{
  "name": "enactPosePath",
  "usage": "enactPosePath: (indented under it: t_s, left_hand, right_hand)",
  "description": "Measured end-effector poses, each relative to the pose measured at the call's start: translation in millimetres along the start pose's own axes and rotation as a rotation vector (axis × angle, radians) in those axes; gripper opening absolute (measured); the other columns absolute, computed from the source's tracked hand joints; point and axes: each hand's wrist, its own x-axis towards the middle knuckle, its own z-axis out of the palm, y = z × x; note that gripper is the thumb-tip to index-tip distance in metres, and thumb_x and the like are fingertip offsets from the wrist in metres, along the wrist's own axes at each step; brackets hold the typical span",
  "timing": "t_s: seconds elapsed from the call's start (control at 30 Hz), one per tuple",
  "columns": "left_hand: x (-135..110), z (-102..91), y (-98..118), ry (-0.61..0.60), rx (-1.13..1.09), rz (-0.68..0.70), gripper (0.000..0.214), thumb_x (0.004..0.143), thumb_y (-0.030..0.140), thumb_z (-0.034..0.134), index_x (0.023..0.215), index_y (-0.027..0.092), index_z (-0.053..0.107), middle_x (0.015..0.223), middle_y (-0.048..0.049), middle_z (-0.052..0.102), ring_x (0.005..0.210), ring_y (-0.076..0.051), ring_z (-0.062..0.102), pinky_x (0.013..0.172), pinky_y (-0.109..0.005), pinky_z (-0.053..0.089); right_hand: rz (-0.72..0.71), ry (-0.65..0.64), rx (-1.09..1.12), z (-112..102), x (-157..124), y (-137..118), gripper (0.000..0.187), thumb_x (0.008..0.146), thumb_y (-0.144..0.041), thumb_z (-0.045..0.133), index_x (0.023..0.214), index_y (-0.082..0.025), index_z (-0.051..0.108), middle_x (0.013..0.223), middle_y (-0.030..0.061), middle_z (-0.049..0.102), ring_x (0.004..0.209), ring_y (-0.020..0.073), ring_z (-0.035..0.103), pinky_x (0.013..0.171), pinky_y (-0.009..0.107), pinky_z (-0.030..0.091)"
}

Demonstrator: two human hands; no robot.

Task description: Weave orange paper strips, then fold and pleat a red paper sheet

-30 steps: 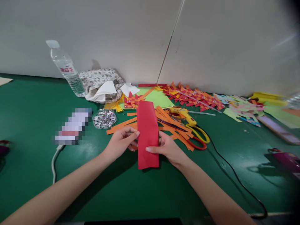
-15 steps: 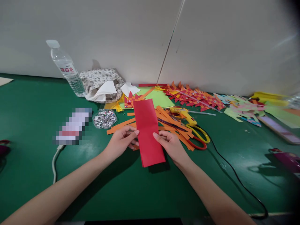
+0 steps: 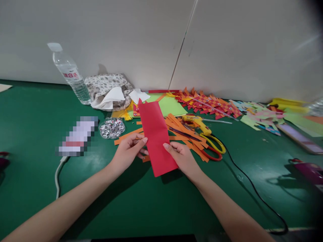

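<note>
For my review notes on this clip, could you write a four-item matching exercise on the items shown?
1. red paper
2. glue gun
3. water bottle
4. orange strips

A. clear, with red lettering
B. loose, overlapping pile
C. held in both hands
D. yellow, with a black cord

Pairs: 1-C, 2-D, 3-A, 4-B

Red paper (image 3: 158,139) held at left edge by left hand (image 3: 128,149), at right edge by right hand (image 3: 185,158). Orange strips (image 3: 180,125) strewn beyond hands. Glue gun (image 3: 199,124) and scissors (image 3: 214,159) placed beyond right hand, fish (image 3: 208,102) piled farther. Phone (image 3: 78,136) laid left of left hand, eyes (image 3: 112,127) and bottle (image 3: 72,75) set beyond.
</note>
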Motion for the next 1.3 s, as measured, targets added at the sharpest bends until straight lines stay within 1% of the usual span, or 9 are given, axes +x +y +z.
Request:
enactPosePath:
  t_s: [0.13, 0.4, 0.5, 0.67, 0.83, 0.9, 1.0, 1.17, 1.3]
  left_hand:
    - [-1, 1.2, 0, -0.005, -0.01, 0.007, 0.034, 0.079, 0.048, 0.065, 0.087, 0.016, 0.055, 0.075, -0.0044, 0.071, 0.06, -0.015, 0.069, 0.046, -0.018, 0.052]
    - [-1, 1.7, 0, -0.05, -0.037, -0.072, 0.029, 0.08, 0.043, 0.065, 0.085, 0.016, 0.056, 0.072, -0.0018, 0.068, 0.056, -0.011, 0.065, 0.048, -0.019, 0.051]
    - [-2, 3.2, -1, -0.149, -0.018, -0.134, 0.026, 0.08, 0.04, 0.065, 0.082, 0.015, 0.057, 0.065, 0.0005, 0.065, 0.054, -0.01, 0.063, 0.049, -0.018, 0.05]
    - [-9, 7.3, 0, -0.364, 0.02, -0.2, 0.027, 0.079, 0.041, 0.065, 0.079, 0.015, 0.056, 0.064, 0.0021, 0.063, 0.054, -0.011, 0.065, 0.046, -0.017, 0.047]
    - [-13, 8.8, 5, -0.477, 0.003, -0.212, 0.028, 0.081, 0.04, 0.064, 0.075, 0.015, 0.052, 0.063, 0.0007, 0.064, 0.055, -0.012, 0.067, 0.047, -0.015, 0.046]
    - [-13, 9.4, 6, -0.483, -0.035, -0.204, 0.03, 0.082, 0.043, 0.061, 0.078, 0.016, 0.05, 0.061, 0.0013, 0.063, 0.052, -0.012, 0.065, 0.046, -0.016, 0.046]
    - [-15, 10.3, 5, -0.452, -0.03, -0.173, 0.034, 0.086, 0.051, 0.053, 0.087, 0.018, 0.05, 0.059, 0.0029, 0.06, 0.042, -0.01, 0.057, 0.04, -0.018, 0.044]
    - [-21, 10.7, 1, -0.35, 0.178, -0.059, 0.042, 0.094, 0.055, 0.038, 0.077, 0.018, 0.049, 0.055, 0.0045, 0.048, 0.042, -0.007, 0.046, 0.038, -0.016, 0.038]
    - [-24, 10.2, 0, -0.368, 0.241, -0.013, 0.041, 0.096, 0.051, 0.033, 0.077, 0.018, 0.046, 0.054, 0.0053, 0.046, 0.041, -0.007, 0.042, 0.038, -0.016, 0.033]
  right_hand:
    - [-0.001, 0.026, 0.032, 1, -2, -5, 0.042, 0.079, -0.06, 0.06, 0.073, -0.018, 0.06, 0.067, 0.0019, 0.061, 0.057, 0.014, 0.053, 0.052, 0.025, 0.04]
    - [-0.003, -0.034, 0.21, 4, -6, -5, 0.037, 0.079, -0.057, 0.061, 0.083, -0.021, 0.064, 0.077, 0.0041, 0.069, 0.066, 0.0183, 0.064, 0.061, 0.029, 0.05]
    - [0.001, -0.033, 0.267, 7, -7, -5, 0.038, 0.081, -0.057, 0.06, 0.092, -0.022, 0.064, 0.082, 0.005, 0.07, 0.071, 0.0206, 0.066, 0.066, 0.033, 0.053]
    - [0.037, 0.157, 0.301, 7, -6, -8, 0.042, 0.08, -0.061, 0.057, 0.091, -0.02, 0.062, 0.081, 0.0066, 0.069, 0.072, 0.0229, 0.066, 0.062, 0.033, 0.052]
    - [-0.097, 0.245, 0.209, 8, -6, -4, 0.039, 0.083, -0.06, 0.055, 0.091, -0.022, 0.061, 0.086, 0.0056, 0.07, 0.08, 0.024, 0.065, 0.067, 0.032, 0.052]
    - [-0.121, 0.204, 0.192, 11, -7, -1, 0.037, 0.086, -0.058, 0.053, 0.096, -0.023, 0.061, 0.09, 0.0053, 0.069, 0.084, 0.0235, 0.065, 0.069, 0.031, 0.052]
    - [-0.114, 0.12, 0.157, 15, -11, 1, 0.035, 0.087, -0.056, 0.053, 0.098, -0.023, 0.061, 0.086, 0.0046, 0.069, 0.077, 0.0218, 0.065, 0.063, 0.03, 0.051]
    - [-0.112, 0.039, 0.104, 16, -14, 3, 0.034, 0.086, -0.053, 0.055, 0.1, -0.023, 0.061, 0.082, 0.0034, 0.067, 0.074, 0.0206, 0.064, 0.061, 0.029, 0.051]
    - [-0.09, 0.032, 0.109, 17, -13, 2, 0.037, 0.085, -0.054, 0.057, 0.103, -0.022, 0.061, 0.077, 0.0029, 0.065, 0.07, 0.0203, 0.063, 0.058, 0.029, 0.05]
